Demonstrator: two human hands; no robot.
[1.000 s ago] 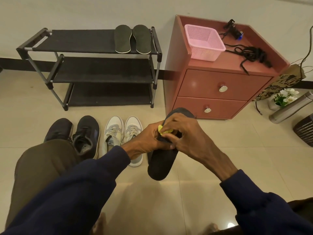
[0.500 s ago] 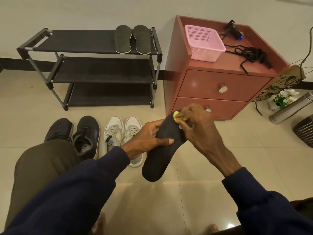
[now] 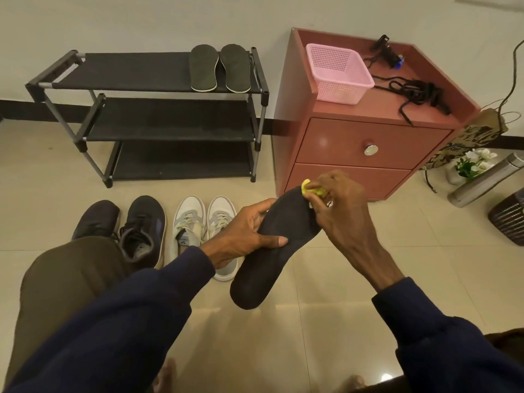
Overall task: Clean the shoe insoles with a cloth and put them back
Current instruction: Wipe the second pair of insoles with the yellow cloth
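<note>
Left hand (image 3: 241, 236) gripping one flat black insole (image 3: 266, 251), right hand (image 3: 337, 214) pinching one small yellow cloth (image 3: 312, 189) onto its far end.
Two more dark insoles (image 3: 203, 68) sit up on the black three-shelf rack (image 3: 170, 120). On the floor: two black sneakers (image 3: 143, 222), two white sneakers (image 3: 188, 219), and a red two-drawer cabinet (image 3: 368, 131) just behind.

I see warm, dimmish indoor light, prob from overhead. Small glare spot on floor tiles (image 3: 388, 377) at btm edge, soft sheen on top drawer (image 3: 323, 140). Soft shadows under shoe rack (image 3: 170, 168). Insole (image 3: 272, 251) reads flat black, little texture. Fisheye bends rack & baseboard (image 3: 17, 109) at edges.
</note>
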